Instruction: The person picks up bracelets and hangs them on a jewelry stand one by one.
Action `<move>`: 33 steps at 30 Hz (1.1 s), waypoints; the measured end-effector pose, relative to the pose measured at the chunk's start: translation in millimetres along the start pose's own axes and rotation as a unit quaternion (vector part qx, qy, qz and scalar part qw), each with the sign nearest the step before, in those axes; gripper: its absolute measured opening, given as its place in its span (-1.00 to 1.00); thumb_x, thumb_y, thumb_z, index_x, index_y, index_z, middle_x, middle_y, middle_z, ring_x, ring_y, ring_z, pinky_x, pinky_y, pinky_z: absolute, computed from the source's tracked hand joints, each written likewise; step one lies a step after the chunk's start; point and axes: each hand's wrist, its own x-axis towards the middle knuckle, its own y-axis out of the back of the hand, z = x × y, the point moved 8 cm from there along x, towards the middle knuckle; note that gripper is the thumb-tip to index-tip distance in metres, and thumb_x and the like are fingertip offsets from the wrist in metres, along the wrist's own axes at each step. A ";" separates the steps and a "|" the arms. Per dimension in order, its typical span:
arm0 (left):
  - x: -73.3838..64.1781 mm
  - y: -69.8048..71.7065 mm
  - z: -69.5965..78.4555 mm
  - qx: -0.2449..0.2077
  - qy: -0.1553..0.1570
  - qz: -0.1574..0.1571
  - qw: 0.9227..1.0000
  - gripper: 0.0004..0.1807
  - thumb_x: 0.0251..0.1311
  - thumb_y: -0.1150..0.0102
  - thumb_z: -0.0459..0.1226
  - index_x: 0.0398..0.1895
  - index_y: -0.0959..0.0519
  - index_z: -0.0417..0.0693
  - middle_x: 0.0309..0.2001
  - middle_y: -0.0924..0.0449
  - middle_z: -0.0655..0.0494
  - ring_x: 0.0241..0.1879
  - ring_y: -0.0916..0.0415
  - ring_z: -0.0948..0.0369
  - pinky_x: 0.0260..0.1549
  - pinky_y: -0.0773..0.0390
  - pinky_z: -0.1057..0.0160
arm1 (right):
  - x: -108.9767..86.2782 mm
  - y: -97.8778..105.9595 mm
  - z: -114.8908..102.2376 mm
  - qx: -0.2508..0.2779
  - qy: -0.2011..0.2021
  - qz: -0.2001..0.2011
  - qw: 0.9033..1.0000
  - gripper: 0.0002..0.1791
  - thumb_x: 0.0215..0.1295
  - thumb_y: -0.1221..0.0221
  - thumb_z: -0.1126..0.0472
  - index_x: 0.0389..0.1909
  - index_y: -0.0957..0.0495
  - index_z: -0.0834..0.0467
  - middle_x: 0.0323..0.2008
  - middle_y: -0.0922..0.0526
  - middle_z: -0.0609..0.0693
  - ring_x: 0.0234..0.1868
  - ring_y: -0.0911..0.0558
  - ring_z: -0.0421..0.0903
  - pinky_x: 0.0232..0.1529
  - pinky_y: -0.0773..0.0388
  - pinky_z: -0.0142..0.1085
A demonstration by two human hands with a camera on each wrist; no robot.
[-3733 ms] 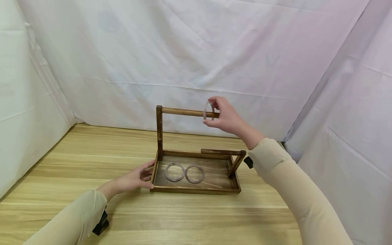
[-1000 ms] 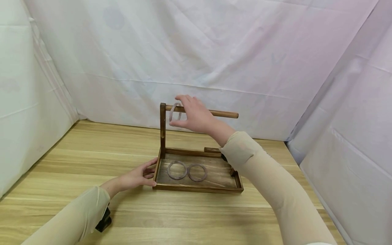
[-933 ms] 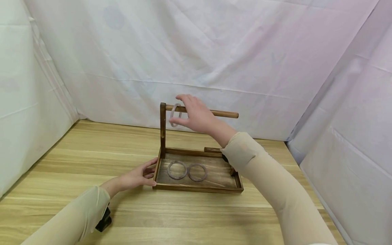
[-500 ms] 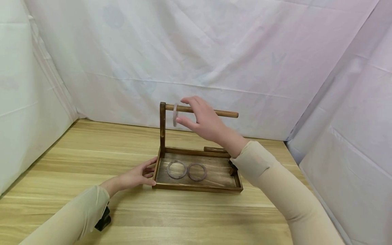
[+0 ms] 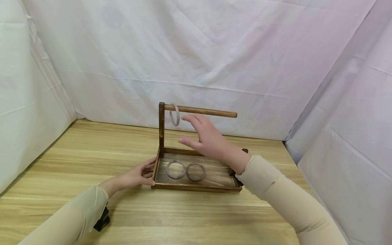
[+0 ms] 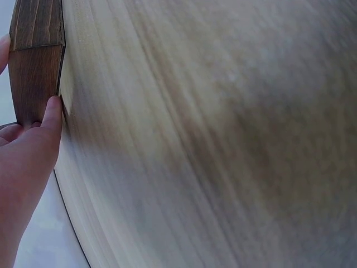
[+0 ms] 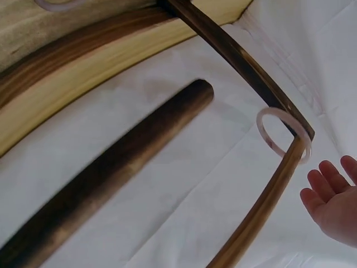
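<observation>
My left hand (image 5: 131, 178) steadies the left end of a dark wooden stand (image 5: 196, 186), thumb at the front corner and fingers along the end wall. In the left wrist view, the fingers (image 6: 53, 114) touch that wood. A pale, translucent bangle (image 5: 177, 117) hangs from the stand's upper bar (image 5: 205, 111), near its post. Just right of and below it is my right hand (image 5: 208, 137), holding nothing, fingers and thumb spread apart. Two more bangles, a left one (image 5: 168, 173) and a right one (image 5: 204, 173), lie side by side in the tray base.
The stand's lower bar is mostly hidden behind the right hand in the head view; its end (image 7: 203, 92) shows in the right wrist view. The stand is on a wood-grain table (image 5: 171, 217). White cloth (image 5: 190, 44) hangs behind and at both sides.
My right hand carried the bangle leftward along the upper bar and let go near the post. It has since drawn back right and down. The left hand stays at the tray's end.
</observation>
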 end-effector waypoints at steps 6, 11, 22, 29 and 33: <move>0.5 0.5 0.5 0.000 -0.002 -0.001 1.000 0.13 0.06 -0.31 -0.26 0.48 0.35 -0.17 0.41 0.24 -0.46 0.36 0.05 -0.33 0.33 -0.21 -0.09 | -13.1 -15.0 0.7 0.014 0.006 -0.011 1.000 -0.31 0.26 -0.16 -0.06 0.32 -0.23 0.16 0.25 -0.36 0.09 0.31 -0.30 0.01 0.36 -0.31 -0.07; 0.0 0.1 1.3 -0.002 -0.005 -0.001 1.000 0.14 0.05 -0.32 -0.27 0.47 0.34 -0.19 0.41 0.22 -0.47 0.36 0.04 -0.33 0.33 -0.21 -0.08 | -24.2 -33.0 4.6 0.024 0.004 -0.044 0.999 -0.29 0.25 -0.15 -0.08 0.35 -0.20 0.12 0.29 -0.32 0.06 0.33 -0.30 -0.02 0.35 -0.33 -0.08; 0.7 -0.7 1.4 -0.006 -0.005 -0.004 1.000 0.13 0.06 -0.31 -0.27 0.47 0.34 -0.20 0.41 0.22 -0.47 0.36 0.05 -0.32 0.33 -0.21 -0.07 | -43.8 -66.9 11.3 0.040 0.000 -0.094 0.995 -0.22 0.25 -0.16 -0.08 0.42 -0.10 0.06 0.38 -0.19 0.06 0.39 -0.21 0.00 0.37 -0.30 -0.06; 0.4 -1.1 2.9 0.000 -0.007 -0.005 1.000 0.13 0.06 -0.31 -0.27 0.47 0.35 -0.22 0.39 0.19 -0.51 0.35 0.04 -0.34 0.33 -0.20 -0.10 | -54.7 -90.5 16.5 0.007 -0.001 -0.140 0.990 -0.15 0.24 -0.09 -0.21 0.46 -0.01 0.01 0.44 -0.09 0.03 0.43 -0.16 -0.03 0.36 -0.31 -0.09; -0.1 -0.1 2.7 0.002 -0.006 -0.003 1.000 0.13 0.06 -0.31 -0.28 0.47 0.34 -0.21 0.39 0.18 -0.50 0.35 0.03 -0.34 0.33 -0.20 -0.10 | -60.3 -103.4 23.6 -0.015 -0.004 -0.163 0.986 -0.14 0.25 -0.07 -0.24 0.47 0.03 -0.02 0.46 -0.04 0.04 0.44 -0.12 0.01 0.39 -0.26 -0.04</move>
